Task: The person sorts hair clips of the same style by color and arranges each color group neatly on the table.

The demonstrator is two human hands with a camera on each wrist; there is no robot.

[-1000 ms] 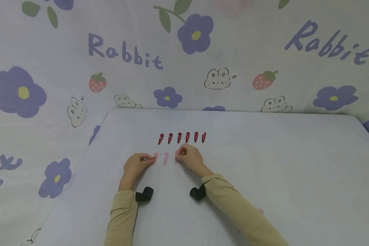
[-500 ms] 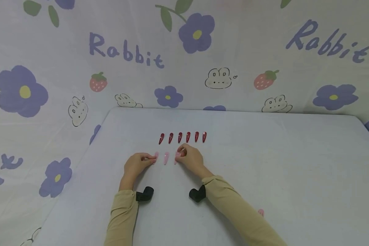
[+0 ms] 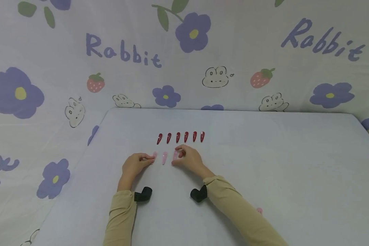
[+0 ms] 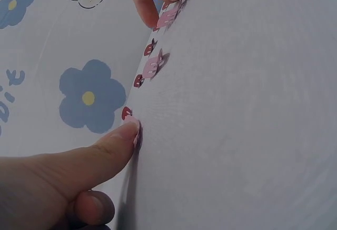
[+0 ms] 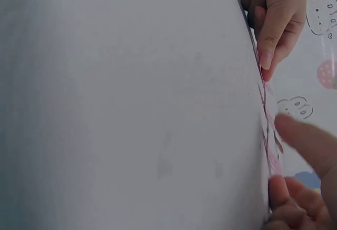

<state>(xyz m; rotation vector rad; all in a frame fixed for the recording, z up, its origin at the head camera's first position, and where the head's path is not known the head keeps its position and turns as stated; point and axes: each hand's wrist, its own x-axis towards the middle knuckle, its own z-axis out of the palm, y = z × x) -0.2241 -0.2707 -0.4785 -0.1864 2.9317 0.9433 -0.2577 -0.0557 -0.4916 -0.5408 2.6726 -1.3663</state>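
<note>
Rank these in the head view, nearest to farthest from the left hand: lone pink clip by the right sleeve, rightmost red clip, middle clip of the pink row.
1. Middle pink clip: right of the left hand.
2. Rightmost red clip: end of the upper row.
3. Lone pink clip: lower right.

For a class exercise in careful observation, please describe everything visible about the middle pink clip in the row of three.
The middle pink clip is pale, slim and teardrop-shaped, its broad end away from the person and its narrow end toward them, leaning slightly. It looks smooth; its material is unclear. The left wrist view shows light marks on it. It lies on the white table, between two other pink clips, nearer the person than the red clips. Neither hand touches it.
</note>
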